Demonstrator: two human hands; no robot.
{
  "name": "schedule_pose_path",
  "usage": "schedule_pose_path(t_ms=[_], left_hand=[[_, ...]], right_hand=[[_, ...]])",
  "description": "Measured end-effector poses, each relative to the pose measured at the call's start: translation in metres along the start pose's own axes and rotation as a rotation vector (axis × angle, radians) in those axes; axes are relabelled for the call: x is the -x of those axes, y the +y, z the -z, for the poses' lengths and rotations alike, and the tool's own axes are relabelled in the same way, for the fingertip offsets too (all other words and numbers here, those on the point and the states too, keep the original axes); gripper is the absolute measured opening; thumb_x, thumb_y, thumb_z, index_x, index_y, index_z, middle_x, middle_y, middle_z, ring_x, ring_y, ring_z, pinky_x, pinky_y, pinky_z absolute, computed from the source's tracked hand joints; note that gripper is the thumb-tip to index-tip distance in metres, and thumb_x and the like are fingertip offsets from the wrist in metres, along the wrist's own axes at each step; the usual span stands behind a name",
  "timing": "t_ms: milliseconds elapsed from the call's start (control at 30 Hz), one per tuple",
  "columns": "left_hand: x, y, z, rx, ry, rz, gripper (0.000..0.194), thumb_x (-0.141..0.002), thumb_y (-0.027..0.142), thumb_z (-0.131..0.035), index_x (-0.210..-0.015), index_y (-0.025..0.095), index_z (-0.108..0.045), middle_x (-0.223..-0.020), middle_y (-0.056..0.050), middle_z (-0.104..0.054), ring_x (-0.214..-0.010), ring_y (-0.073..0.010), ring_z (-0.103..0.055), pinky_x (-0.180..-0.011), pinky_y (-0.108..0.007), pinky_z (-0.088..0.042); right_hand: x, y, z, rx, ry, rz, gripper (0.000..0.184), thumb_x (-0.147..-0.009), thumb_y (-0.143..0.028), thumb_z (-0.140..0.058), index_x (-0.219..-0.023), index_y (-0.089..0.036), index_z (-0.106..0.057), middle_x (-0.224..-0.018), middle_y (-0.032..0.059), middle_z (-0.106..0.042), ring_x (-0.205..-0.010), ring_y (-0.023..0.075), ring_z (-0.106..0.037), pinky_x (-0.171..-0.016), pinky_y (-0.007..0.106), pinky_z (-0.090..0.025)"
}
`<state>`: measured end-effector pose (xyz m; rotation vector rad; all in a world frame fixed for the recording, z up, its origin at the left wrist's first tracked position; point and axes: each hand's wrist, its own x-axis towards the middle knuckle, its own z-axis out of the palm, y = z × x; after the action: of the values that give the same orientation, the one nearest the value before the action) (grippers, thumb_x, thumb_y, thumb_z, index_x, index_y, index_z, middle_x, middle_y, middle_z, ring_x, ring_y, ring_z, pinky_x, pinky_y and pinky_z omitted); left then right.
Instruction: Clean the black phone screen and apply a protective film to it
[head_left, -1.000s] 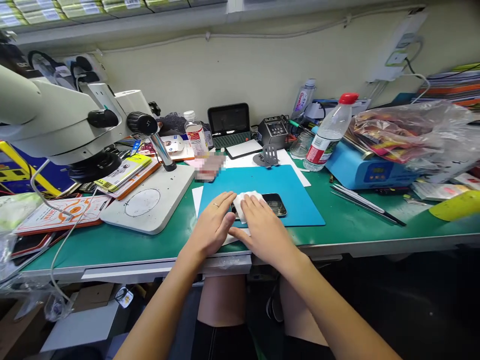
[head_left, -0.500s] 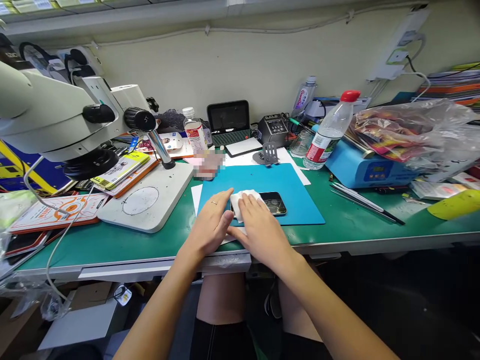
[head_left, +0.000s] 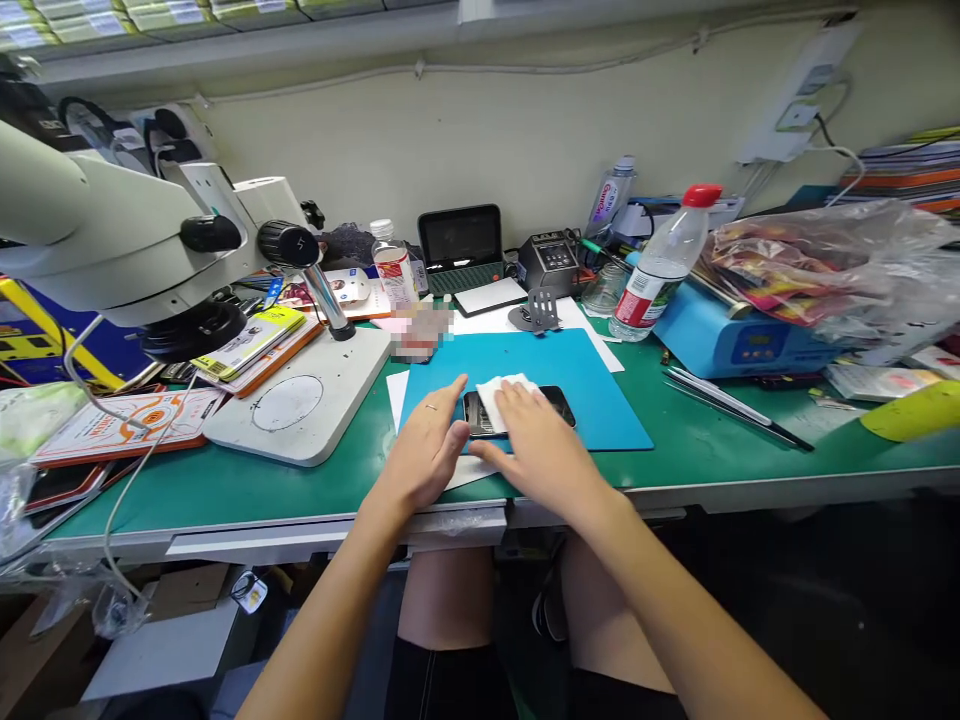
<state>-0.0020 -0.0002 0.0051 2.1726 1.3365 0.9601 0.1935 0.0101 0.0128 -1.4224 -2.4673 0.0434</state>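
Note:
A dark smartphone point(head_left: 561, 404) lies flat on the blue mat point(head_left: 607, 425), long side toward me. My right hand point(head_left: 546, 448) presses a folded white tissue point(head_left: 490, 400) down onto the middle of the phone, its fingertips flat over the tissue. At the phone's left end rests my left hand point(head_left: 424, 450), fingers stretched and thumb apart, with a ring on one finger. Its fingertips are at the phone's edge; whether they touch it I cannot tell. Both hands partly cover the phone.
A microscope point(head_left: 187, 235) with a white base point(head_left: 345, 400) stands left. Behind the mat are a phone holder point(head_left: 536, 312) and a small black-screened device point(head_left: 460, 240). To the right are a red-capped bottle point(head_left: 664, 265), tweezers point(head_left: 731, 405) and a blue machine point(head_left: 742, 340) under plastic bags.
My right hand has slid the tissue rightward along the phone, uncovering its left part. My left hand stays at the left end. The whole view has shifted slightly.

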Motion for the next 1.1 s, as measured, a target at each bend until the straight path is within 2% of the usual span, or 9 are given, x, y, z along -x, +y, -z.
schedule_pose_path(t_ms=[100, 200, 333, 467, 567, 700, 800, 967, 1100], left_hand=[[0.002, -0.001, 0.000, -0.022, 0.001, -0.018, 0.077, -0.101, 0.067, -0.015, -0.154, 0.015, -0.036, -0.154, -0.016, -0.046, -0.144, -0.0298, -0.040, -0.119, -0.050, -0.030], [-0.001, -0.001, -0.001, -0.042, 0.001, -0.032, 0.077, -0.101, 0.066, -0.014, -0.152, 0.014, -0.040, -0.152, -0.016, -0.048, -0.142, -0.0295, -0.042, -0.118, -0.050, -0.033], [-0.005, 0.000, -0.002, -0.063, 0.002, -0.011, 0.079, -0.101, 0.066, -0.013, -0.152, 0.013, -0.040, -0.152, -0.017, -0.049, -0.142, -0.0304, -0.043, -0.117, -0.051, -0.034], [-0.002, 0.001, -0.002, -0.085, 0.010, -0.016, 0.077, -0.102, 0.065, -0.013, -0.150, 0.014, -0.042, -0.151, -0.016, -0.050, -0.141, -0.0296, -0.044, -0.117, -0.050, -0.035], [0.001, 0.001, -0.001, -0.095, 0.018, -0.036, 0.075, -0.102, 0.064, -0.013, -0.149, 0.014, -0.044, -0.149, -0.015, -0.051, -0.140, -0.0284, -0.045, -0.117, -0.050, -0.035], [-0.002, 0.001, -0.001, -0.086, -0.001, -0.024, 0.078, -0.101, 0.066, -0.012, -0.149, 0.013, -0.044, -0.150, -0.015, -0.051, -0.141, -0.0277, -0.043, -0.118, -0.049, -0.034], [-0.007, 0.000, -0.002, -0.082, -0.011, -0.011, 0.081, -0.101, 0.067, -0.011, -0.149, 0.011, -0.044, -0.149, -0.016, -0.051, -0.140, -0.0283, -0.043, -0.118, -0.049, -0.034], [-0.003, -0.001, -0.003, -0.088, -0.003, -0.012, 0.079, -0.101, 0.067, -0.012, -0.149, 0.013, -0.044, -0.150, -0.016, -0.050, -0.141, -0.0289, -0.042, -0.118, -0.050, -0.033], [0.001, -0.001, -0.001, -0.092, 0.001, -0.032, 0.076, -0.102, 0.065, -0.013, -0.148, 0.014, -0.046, -0.149, -0.015, -0.051, -0.141, -0.0281, -0.043, -0.118, -0.049, -0.034]], right_hand=[[0.020, -0.012, 0.003, -0.045, -0.013, 0.093, 0.087, -0.095, -0.069, -0.041, -0.150, -0.002, -0.043, -0.158, 0.0206, -0.039, -0.149, 0.0326, -0.034, -0.122, 0.050, -0.030], [0.039, 0.004, 0.008, -0.051, -0.019, 0.095, 0.076, -0.099, -0.064, -0.034, -0.148, -0.007, -0.047, -0.155, 0.0182, -0.044, -0.147, 0.0305, -0.038, -0.120, 0.054, -0.031], [0.025, 0.022, 0.005, 0.002, 0.009, -0.018, 0.074, -0.100, -0.061, -0.034, -0.148, -0.005, -0.046, -0.153, 0.0212, -0.046, -0.147, 0.0330, -0.038, -0.119, 0.056, -0.032], [0.003, 0.002, -0.003, 0.039, 0.023, -0.036, 0.085, -0.096, -0.064, -0.044, -0.147, 0.004, -0.044, -0.154, 0.0264, -0.042, -0.147, 0.0370, -0.036, -0.121, 0.052, -0.030], [0.015, -0.007, -0.003, 0.013, 0.027, 0.030, 0.084, -0.096, -0.065, -0.041, -0.148, 0.000, -0.043, -0.157, 0.0222, -0.040, -0.148, 0.0341, -0.034, -0.122, 0.049, -0.030], [0.040, 0.018, 0.003, 0.012, 0.047, 0.052, 0.074, -0.101, -0.061, -0.031, -0.147, -0.006, -0.047, -0.154, 0.0184, -0.046, -0.146, 0.0313, -0.039, -0.120, 0.054, -0.032], [0.033, 0.029, 0.004, 0.053, 0.055, -0.025, 0.072, -0.101, -0.058, -0.034, -0.145, -0.003, -0.049, -0.151, 0.0219, -0.048, -0.144, 0.0337, -0.041, -0.118, 0.056, -0.034], [0.005, -0.007, -0.004, 0.044, 0.049, -0.048, 0.088, -0.094, -0.066, -0.046, -0.146, 0.005, -0.045, -0.154, 0.0261, -0.042, -0.146, 0.0377, -0.036, -0.121, 0.051, -0.031], [0.022, -0.017, -0.003, -0.023, 0.033, 0.061, 0.084, -0.096, -0.066, -0.042, -0.148, -0.001, -0.045, -0.156, 0.0208, -0.042, -0.147, 0.0328, -0.036, -0.122, 0.049, -0.030]])
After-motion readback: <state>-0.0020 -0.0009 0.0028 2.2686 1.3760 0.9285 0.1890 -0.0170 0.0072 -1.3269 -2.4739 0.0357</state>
